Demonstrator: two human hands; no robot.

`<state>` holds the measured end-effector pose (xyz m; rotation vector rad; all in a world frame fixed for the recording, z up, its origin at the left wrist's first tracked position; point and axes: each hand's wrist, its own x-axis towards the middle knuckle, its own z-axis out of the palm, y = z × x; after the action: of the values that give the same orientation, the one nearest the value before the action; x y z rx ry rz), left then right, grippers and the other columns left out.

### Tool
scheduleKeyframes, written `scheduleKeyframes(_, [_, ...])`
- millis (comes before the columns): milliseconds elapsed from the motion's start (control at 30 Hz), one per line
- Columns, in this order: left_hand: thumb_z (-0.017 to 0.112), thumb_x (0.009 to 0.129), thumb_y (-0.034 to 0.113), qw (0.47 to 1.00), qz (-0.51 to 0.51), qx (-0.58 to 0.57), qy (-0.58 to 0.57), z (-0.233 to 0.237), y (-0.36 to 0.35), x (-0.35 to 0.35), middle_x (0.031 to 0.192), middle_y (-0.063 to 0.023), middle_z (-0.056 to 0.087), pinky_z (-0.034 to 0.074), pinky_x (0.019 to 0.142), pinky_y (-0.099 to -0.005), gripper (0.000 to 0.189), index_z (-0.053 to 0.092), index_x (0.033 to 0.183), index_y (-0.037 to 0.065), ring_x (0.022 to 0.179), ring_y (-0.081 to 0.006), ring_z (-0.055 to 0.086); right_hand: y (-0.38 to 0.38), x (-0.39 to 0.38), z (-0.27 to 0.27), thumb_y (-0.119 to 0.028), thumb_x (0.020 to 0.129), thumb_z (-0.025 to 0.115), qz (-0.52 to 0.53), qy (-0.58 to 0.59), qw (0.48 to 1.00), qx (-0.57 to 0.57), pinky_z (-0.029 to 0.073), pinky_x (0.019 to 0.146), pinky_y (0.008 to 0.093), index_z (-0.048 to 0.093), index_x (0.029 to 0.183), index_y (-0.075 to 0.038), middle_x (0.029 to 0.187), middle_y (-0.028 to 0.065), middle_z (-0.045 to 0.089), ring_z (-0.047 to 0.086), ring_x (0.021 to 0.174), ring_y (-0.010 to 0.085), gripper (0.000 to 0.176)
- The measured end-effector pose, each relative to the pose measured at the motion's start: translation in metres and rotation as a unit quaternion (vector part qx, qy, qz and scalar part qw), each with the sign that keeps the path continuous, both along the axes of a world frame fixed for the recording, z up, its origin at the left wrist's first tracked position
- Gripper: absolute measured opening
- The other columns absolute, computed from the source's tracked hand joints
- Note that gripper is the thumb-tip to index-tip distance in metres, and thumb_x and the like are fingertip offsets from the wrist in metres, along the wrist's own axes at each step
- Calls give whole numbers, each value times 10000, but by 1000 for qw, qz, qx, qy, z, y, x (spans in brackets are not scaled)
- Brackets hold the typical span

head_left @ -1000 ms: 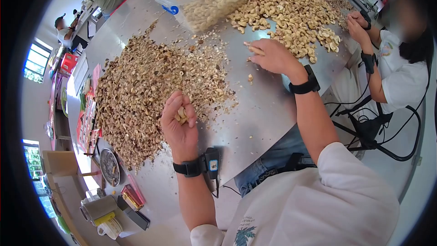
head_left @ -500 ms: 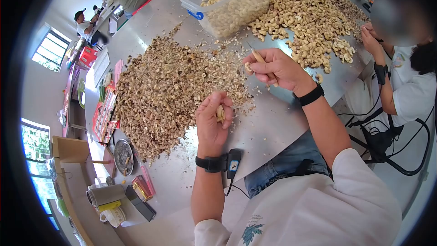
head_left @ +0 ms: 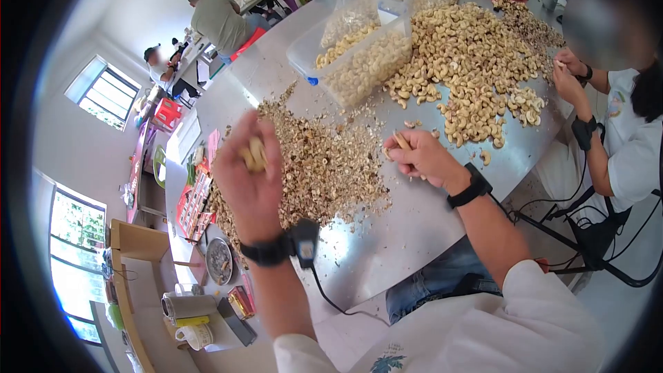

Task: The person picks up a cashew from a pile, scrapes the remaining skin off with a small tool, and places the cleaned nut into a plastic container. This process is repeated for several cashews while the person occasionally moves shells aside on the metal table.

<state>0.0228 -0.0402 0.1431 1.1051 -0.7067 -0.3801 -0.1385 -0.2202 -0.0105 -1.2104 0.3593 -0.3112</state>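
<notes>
My left hand is raised over the shell pile, slightly blurred, with its fingers curled round a few cashew nuts. Just right of that pile, my right hand grips a thin tool with a wooden handle. A pale cashew piece shows at the right fingertips. The tool's blade cannot be made out now. Beyond my right hand lies a large heap of cashew nuts, and a few loose nuts rest close to the hand.
A clear plastic bin of cashews stands at the back of the metal table. Left are a round metal dish and a steel cylinder. A co-worker's hands are at the right; other people sit farther back.
My left hand has risen and moved left over the shell pile, still holding nuts. My right hand has come lower, with tool and nut still in it. The camera view has shifted.
</notes>
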Motion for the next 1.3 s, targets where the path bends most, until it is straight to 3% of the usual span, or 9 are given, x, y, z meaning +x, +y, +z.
scheduleKeyframes(67, [507,892,6,958,130,43,-254,19,-39,15,843,-112,606,463,451,-173,267,540,1135,-99,651,-92,572,5,-1,0,-54,853,588,-14,2,1000,10,338,404,185,535,1045,28,737,15,538,504,536,56,216])
scheduleKeyframes(100, [479,908,77,986,-97,-76,108,38,-54,39,869,-145,609,455,471,-164,298,515,1140,-106,623,-121,568,5,-1,-3,-51,853,593,-14,-9,999,30,336,397,188,535,1039,27,750,16,539,505,532,60,210])
scheduleKeyframes(167, [466,919,155,980,-161,-59,96,38,-105,94,956,-196,589,516,574,-243,373,452,1183,-108,725,-222,604,5,-1,-6,-52,854,595,-26,-24,998,46,332,393,188,542,1023,26,729,14,533,501,529,60,193])
scheduleKeyframes(233, [477,936,283,990,-56,17,129,41,-151,79,1097,-234,549,510,784,-368,519,372,1274,-96,954,-331,585,4,-3,-7,-54,856,597,-48,-31,997,56,327,389,188,550,1005,26,706,11,526,495,525,59,175])
scheduleKeyframes(367, [501,904,492,987,28,150,-42,10,-144,51,1301,-229,435,390,951,-428,745,276,1379,-37,1212,-336,439,-9,-10,-9,-60,859,601,-98,-37,994,44,317,383,186,565,965,21,662,2,504,474,515,56,138])
scheduleKeyframes(533, [623,861,284,970,-62,204,-112,-34,-56,-14,1032,-117,620,498,752,-312,383,594,1093,-19,895,-203,632,-6,-6,0,-70,858,609,-72,-52,994,61,315,382,184,569,949,6,656,-7,495,461,506,53,125])
scheduleKeyframes(667, [660,808,-14,978,-103,166,-76,-93,-14,-45,974,-72,610,525,733,-247,374,557,1168,-16,825,-132,629,13,11,28,-73,853,615,15,-63,993,100,313,370,182,573,929,-13,656,-1,516,477,489,58,106])
scheduleKeyframes(1000, [626,828,-41,977,25,160,-140,-130,23,-24,943,-63,617,540,657,-238,287,596,1114,-42,768,-110,612,42,67,27,-136,877,599,200,-1,978,63,325,348,178,577,870,-23,645,11,553,513,464,61,116])
scheduleKeyframes(1300, [589,843,-45,978,-35,29,203,-148,29,-10,931,-122,649,544,680,-264,238,584,1080,-57,753,-192,652,45,64,24,-293,941,507,130,-36,981,-141,399,475,249,598,878,-15,714,30,554,519,543,112,300])
